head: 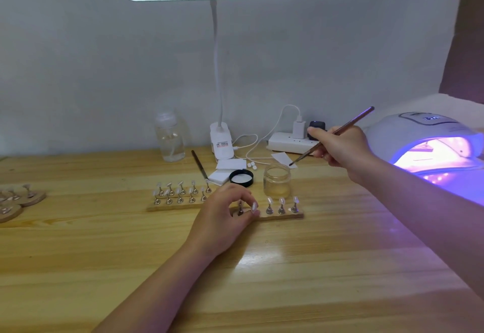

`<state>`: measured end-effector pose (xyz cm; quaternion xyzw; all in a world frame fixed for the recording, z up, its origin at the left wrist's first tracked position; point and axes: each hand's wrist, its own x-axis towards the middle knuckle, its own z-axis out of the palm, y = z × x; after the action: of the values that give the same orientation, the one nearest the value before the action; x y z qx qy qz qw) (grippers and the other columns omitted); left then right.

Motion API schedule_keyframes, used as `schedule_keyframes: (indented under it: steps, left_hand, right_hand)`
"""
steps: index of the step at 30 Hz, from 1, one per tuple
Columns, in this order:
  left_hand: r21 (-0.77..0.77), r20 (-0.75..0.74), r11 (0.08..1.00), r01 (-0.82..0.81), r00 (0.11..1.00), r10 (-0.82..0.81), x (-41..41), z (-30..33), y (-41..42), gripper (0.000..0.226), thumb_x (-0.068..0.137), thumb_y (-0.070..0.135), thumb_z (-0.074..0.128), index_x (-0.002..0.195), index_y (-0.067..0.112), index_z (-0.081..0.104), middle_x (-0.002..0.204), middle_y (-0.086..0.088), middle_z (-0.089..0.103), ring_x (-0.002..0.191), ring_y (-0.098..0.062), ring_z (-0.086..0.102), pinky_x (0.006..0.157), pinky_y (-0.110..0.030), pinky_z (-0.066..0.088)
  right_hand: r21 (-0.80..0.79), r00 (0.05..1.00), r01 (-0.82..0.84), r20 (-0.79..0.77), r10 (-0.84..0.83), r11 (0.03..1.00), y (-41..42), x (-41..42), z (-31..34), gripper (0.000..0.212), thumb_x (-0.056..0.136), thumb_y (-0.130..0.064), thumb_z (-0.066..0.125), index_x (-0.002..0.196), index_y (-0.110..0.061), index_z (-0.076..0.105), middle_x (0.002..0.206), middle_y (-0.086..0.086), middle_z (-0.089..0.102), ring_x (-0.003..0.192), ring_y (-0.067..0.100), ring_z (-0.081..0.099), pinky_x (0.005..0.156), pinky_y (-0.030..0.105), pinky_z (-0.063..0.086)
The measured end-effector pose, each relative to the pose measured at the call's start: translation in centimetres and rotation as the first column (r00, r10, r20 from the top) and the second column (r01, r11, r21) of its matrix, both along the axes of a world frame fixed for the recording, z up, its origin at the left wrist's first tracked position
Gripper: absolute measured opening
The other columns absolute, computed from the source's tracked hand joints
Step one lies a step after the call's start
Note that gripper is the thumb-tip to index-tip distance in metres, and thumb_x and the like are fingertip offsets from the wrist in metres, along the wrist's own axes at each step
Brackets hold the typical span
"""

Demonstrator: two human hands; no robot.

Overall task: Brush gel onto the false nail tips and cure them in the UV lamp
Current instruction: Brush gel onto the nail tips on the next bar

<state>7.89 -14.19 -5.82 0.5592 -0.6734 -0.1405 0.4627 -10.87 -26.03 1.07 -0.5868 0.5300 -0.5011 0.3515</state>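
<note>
My right hand (337, 147) grips a thin brown brush (331, 136), its tip hanging just above the open glass gel jar (277, 182). My left hand (227, 215) pinches one metal nail-tip stand at the left end of a wooden strip (282, 215); three more stands with clear tips (281, 205) stand on that strip to the right. A second wooden strip (178, 205) behind and to the left carries several stands with tips (180, 191). The UV lamp (424, 144) glows purple at the right, and something lies inside it.
The jar's black lid (241, 177) and white pads (222, 173) lie behind the strips, with a second brush (199, 165). A clear bottle (171, 137), a desk lamp base (221, 143) and a power strip (288, 141) line the wall. Round wooden stands (18, 199) sit far left.
</note>
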Motion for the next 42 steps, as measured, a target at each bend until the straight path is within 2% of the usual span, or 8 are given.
schedule_keyframes:
  steps: [8, 11, 16, 19, 24, 31, 36, 42]
  left_hand:
    - [-0.077, -0.015, 0.997, 0.014, 1.0, -0.015, -0.1, 0.0, 0.2, 0.03, 0.071, 0.007, 0.075, 0.064, 0.032, 0.061, 0.092, 0.015, 0.062, 0.094, 0.008, 0.054, 0.077, -0.003, 0.036]
    - [-0.128, -0.06, 0.992, 0.007, 0.998, -0.015, -0.1, -0.1, 0.2, 0.029, 0.07, 0.005, 0.076, 0.061, 0.028, 0.06, 0.09, 0.015, 0.066, 0.092, 0.008, 0.057, 0.078, -0.001, 0.035]
    - [-0.116, -0.197, 0.993, 0.002, 0.98, -0.025, -0.2, 0.2, 0.4, 0.015, 0.072, 0.004, 0.074, 0.068, 0.017, 0.068, 0.073, 0.013, 0.069, 0.077, 0.009, 0.06, 0.067, -0.003, 0.039]
    - [-0.13, -0.225, 0.991, 0.007, 0.974, -0.036, -0.2, 0.5, 0.6, 0.015, 0.071, 0.004, 0.074, 0.069, 0.018, 0.071, 0.066, 0.018, 0.067, 0.07, 0.006, 0.059, 0.07, -0.012, 0.044]
    - [-0.126, -0.279, 0.992, 0.009, 0.959, -0.044, -0.2, 0.6, 0.7, 0.012, 0.071, 0.006, 0.074, 0.077, 0.016, 0.075, 0.076, 0.007, 0.069, 0.078, -0.013, 0.063, 0.074, -0.05, 0.052]
    - [-0.082, -0.332, 0.997, 0.013, 0.942, -0.04, -0.1, 0.4, 0.6, 0.012, 0.072, 0.009, 0.073, 0.078, 0.02, 0.075, 0.075, 0.009, 0.068, 0.08, -0.011, 0.062, 0.075, -0.053, 0.051]
    - [-0.088, -0.311, 0.996, 0.006, 0.95, -0.033, -0.2, 0.4, 0.5, 0.017, 0.074, 0.004, 0.072, 0.08, 0.02, 0.074, 0.077, 0.007, 0.066, 0.078, -0.01, 0.06, 0.073, -0.051, 0.052]
    - [-0.102, -0.316, 0.995, 0.002, 0.948, -0.034, -0.2, 0.4, 0.6, 0.023, 0.074, 0.002, 0.072, 0.077, 0.025, 0.073, 0.076, 0.002, 0.065, 0.077, -0.012, 0.058, 0.066, -0.049, 0.053]
  right_hand:
    - [-0.359, 0.944, -0.06, 0.282, 0.17, 0.931, 7.8, 1.3, -3.9, 0.036, 0.083, -0.04, 0.056, 0.061, -0.014, 0.047, 0.045, 0.003, 0.061, 0.033, 0.007, 0.047, 0.041, 0.013, 0.039]
    - [-0.432, 0.924, -0.173, 0.239, 0.297, 0.885, 9.4, 1.8, -5.5, 0.025, 0.083, -0.041, 0.054, 0.071, -0.02, 0.06, 0.056, -0.001, 0.067, 0.044, 0.009, 0.057, 0.048, 0.013, 0.044]
    - [-0.554, 0.956, -0.271, -0.055, 0.289, 0.787, 10.0, 1.8, -5.9, 0.022, 0.085, -0.041, 0.049, 0.075, -0.031, 0.065, 0.07, -0.02, 0.065, 0.061, 0.002, 0.061, 0.061, 0.012, 0.046]
    - [-0.558, 0.952, -0.289, -0.083, 0.294, 0.778, 10.3, 1.7, -6.2, 0.028, 0.087, -0.039, 0.044, 0.07, -0.031, 0.065, 0.072, -0.015, 0.067, 0.062, 0.004, 0.062, 0.061, 0.018, 0.05]
    - [-0.607, 0.95, -0.302, -0.128, 0.284, 0.735, 10.2, 2.0, -6.2, 0.03, 0.089, -0.032, 0.041, 0.079, -0.019, 0.066, 0.07, -0.016, 0.062, 0.07, 0.0, 0.06, 0.065, 0.012, 0.045]
    - [-0.507, 0.911, -0.366, -0.023, 0.412, 0.781, 10.3, 1.9, -6.9, 0.038, 0.087, -0.04, 0.04, 0.069, -0.021, 0.067, 0.064, -0.001, 0.066, 0.061, 0.009, 0.062, 0.063, 0.024, 0.051]
    - [-0.568, 0.942, -0.319, -0.101, 0.321, 0.758, 10.0, 2.2, -6.8, 0.038, 0.09, -0.037, 0.039, 0.08, -0.017, 0.069, 0.073, -0.012, 0.066, 0.071, 0.002, 0.064, 0.067, 0.015, 0.049]
    - [-0.554, 0.934, -0.306, -0.017, 0.357, 0.774, 10.1, 2.3, -7.1, 0.036, 0.09, -0.041, 0.039, 0.074, -0.024, 0.067, 0.067, -0.007, 0.068, 0.067, 0.005, 0.065, 0.066, 0.021, 0.052]
